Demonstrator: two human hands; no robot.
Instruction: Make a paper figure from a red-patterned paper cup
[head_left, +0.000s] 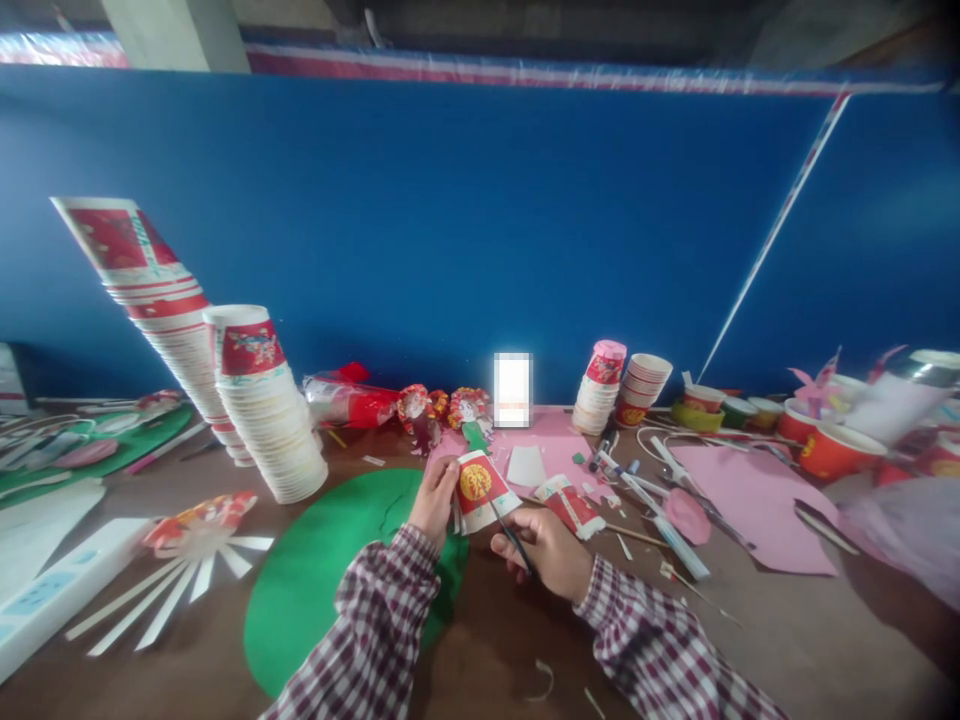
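while the left hand (433, 503) pinches the red-and-white printed paper cup (480, 487) over the brown worktop (510, 645), i observe the right hand (555, 550) closed around a slim dark tool (517, 548), its tip overlapping the cup in view.

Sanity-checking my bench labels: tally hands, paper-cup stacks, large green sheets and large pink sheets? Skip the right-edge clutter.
Hands: 2
Paper-cup stacks: 4
Large green sheets: 2
Large pink sheets: 2
Total: 10
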